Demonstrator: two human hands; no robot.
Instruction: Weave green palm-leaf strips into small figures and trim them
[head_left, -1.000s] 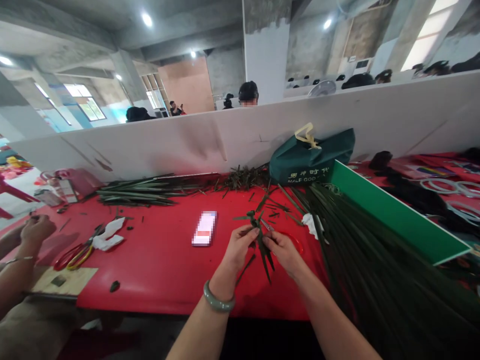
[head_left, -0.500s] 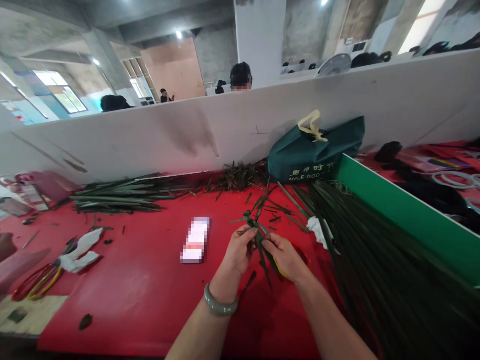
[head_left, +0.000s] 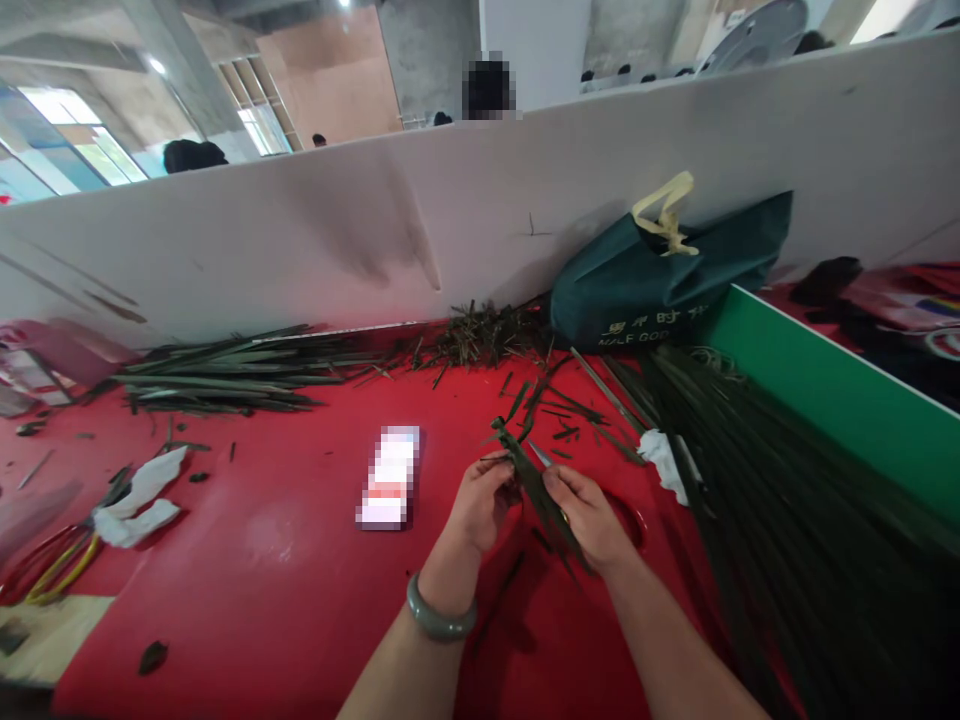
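My left hand (head_left: 484,500), with a grey-green bangle at its wrist, pinches a piece of folded dark green leaf strips (head_left: 534,487). Long leaf ends fan out from it down to the right, passing in front of my right palm. In my right hand (head_left: 589,510) is a pair of scissors (head_left: 539,456); the pale blade tip points up-left beside the leaf piece, and part of a red handle loop shows behind the hand. Both hands are close together above the red tabletop (head_left: 285,600). Whether the blades are apart, I cannot tell.
A phone (head_left: 388,478) lies left of my hands. Leaf strips are bundled at the back left (head_left: 225,375) and right (head_left: 750,480), near a green board (head_left: 847,370). Scrap clippings (head_left: 487,335), a dark green bag (head_left: 660,275) and other wrapped scissors (head_left: 112,520) lie around.
The view has tipped downward. The leaf piece has turned in my left hand, so its long ends now spread wider toward my right hand. The scissors blade shows more clearly.
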